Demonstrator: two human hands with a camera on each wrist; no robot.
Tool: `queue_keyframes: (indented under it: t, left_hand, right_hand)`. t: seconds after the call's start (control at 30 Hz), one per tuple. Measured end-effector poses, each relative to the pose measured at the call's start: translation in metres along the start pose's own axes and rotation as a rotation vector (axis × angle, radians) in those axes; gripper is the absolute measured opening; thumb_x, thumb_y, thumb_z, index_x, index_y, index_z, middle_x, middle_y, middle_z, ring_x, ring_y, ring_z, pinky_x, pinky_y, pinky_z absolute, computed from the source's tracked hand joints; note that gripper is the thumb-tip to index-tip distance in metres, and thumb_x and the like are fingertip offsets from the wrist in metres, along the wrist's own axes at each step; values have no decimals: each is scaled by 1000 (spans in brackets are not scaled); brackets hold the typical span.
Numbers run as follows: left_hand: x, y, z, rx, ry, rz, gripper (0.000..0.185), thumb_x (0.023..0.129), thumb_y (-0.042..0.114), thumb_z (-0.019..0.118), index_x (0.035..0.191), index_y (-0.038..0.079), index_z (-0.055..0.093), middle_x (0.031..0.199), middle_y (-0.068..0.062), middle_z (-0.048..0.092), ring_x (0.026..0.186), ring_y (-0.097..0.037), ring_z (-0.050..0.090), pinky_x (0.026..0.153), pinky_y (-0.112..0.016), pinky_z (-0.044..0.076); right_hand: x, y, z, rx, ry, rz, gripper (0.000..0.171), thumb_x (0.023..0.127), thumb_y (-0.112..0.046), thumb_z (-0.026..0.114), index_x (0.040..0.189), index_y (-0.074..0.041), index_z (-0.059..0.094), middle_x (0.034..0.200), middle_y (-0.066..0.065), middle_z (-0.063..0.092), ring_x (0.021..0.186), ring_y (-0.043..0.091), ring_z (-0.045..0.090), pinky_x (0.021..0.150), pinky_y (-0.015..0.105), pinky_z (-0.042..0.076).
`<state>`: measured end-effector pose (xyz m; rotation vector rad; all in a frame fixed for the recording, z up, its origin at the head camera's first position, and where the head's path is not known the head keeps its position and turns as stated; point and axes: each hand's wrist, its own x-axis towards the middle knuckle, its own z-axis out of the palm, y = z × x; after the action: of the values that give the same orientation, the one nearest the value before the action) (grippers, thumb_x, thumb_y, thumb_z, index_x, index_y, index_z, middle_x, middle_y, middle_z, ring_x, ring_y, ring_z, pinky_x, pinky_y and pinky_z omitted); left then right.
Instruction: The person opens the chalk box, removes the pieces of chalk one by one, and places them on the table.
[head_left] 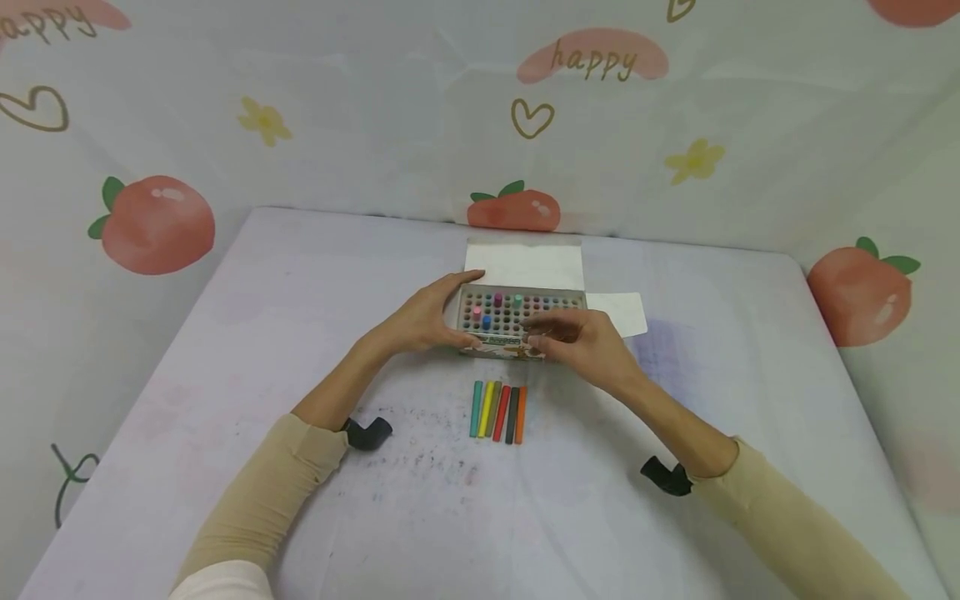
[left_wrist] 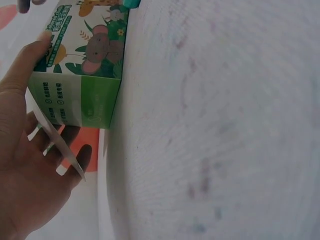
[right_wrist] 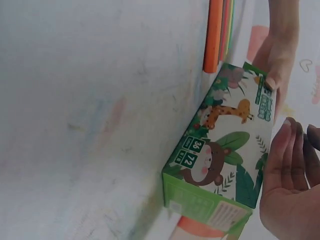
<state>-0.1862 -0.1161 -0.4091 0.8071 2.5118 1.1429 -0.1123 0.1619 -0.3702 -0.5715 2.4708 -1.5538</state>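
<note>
A chalk box point(head_left: 517, 349) printed with animals stands in the middle of the table, its lid folded back. Its perforated tray point(head_left: 512, 320) has rows of holes, and a few chalks, among them a purple chalk point(head_left: 498, 299) and a blue chalk point(head_left: 487, 322), poke up from it. My left hand point(head_left: 423, 315) grips the box's left end, thumb on the front face and fingers round behind. Over the tray's front right part hovers my right hand point(head_left: 588, 343), fingers extended, thumb and fingertips apart with no chalk showing between them. Stains darken its fingertips point(right_wrist: 288, 123).
Several coloured chalk sticks lie side by side in front of the box, with an orange chalk point(head_left: 521, 415) at the right end. The raised lid point(head_left: 525, 265) is behind the box, a white side flap point(head_left: 617, 313) to its right. Chalk smudges mark the white tablecloth point(head_left: 420, 517).
</note>
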Motion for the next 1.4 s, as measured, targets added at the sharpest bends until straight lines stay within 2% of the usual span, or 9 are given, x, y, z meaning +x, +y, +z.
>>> queue_keyframes:
  t: [0.27, 0.4, 0.6, 0.77, 0.93, 1.23, 1.4]
  left_hand:
    - [0, 0, 1, -23, -2, -13, 111, 69, 39, 92, 158, 22, 27, 152, -8, 39, 130, -24, 43, 109, -47, 33]
    - [0, -1, 0, -24, 7, -15, 112, 68, 37, 92, 157, 20, 27, 150, -9, 41, 127, -24, 44, 108, -47, 34]
    - [0, -2, 1, -37, 9, -14, 111, 68, 36, 92, 157, 20, 28, 149, -8, 41, 124, -23, 45, 108, -46, 34]
    - [1, -2, 3, -32, 19, 1, 110, 68, 37, 92, 156, 20, 29, 149, -7, 42, 125, -22, 45, 107, -45, 35]
    - [1, 0, 2, -27, 15, 9, 110, 68, 37, 92, 156, 19, 29, 149, -8, 42, 126, -23, 45, 108, -47, 34]
    - [1, 1, 1, -23, 9, -1, 110, 68, 36, 92, 156, 19, 29, 147, -9, 44, 126, -23, 45, 109, -46, 33]
    - [1, -1, 0, -17, 14, -2, 109, 69, 37, 92, 156, 19, 29, 148, -8, 42, 127, -23, 44, 109, -46, 33]
  right_hand:
    - [15, 2, -4, 37, 31, -6, 27, 92, -10, 72, 116, 0, 71, 104, 11, 73, 88, 23, 71, 72, 30, 55]
    - [24, 3, -4, 4, 57, 2, 27, 93, -14, 71, 117, -2, 71, 104, 9, 73, 90, 24, 70, 73, 26, 53]
    - [35, 7, -2, -33, 101, 2, 25, 93, -13, 71, 117, -5, 71, 102, 7, 73, 87, 21, 69, 71, 29, 52]
    - [39, 11, 1, -56, 132, -21, 24, 93, -12, 71, 116, -7, 72, 103, 8, 72, 86, 21, 67, 70, 30, 52]
    - [41, 13, 1, -58, 160, 3, 22, 93, -9, 70, 115, -9, 72, 103, 8, 72, 87, 21, 68, 67, 29, 51]
    - [48, 9, 2, -176, 101, 112, 23, 93, -12, 70, 116, -11, 72, 107, 6, 72, 94, 20, 67, 80, 38, 53]
    - [52, 9, 5, -235, 96, 139, 23, 93, -16, 72, 115, -11, 74, 105, 6, 73, 93, 20, 68, 80, 38, 53]
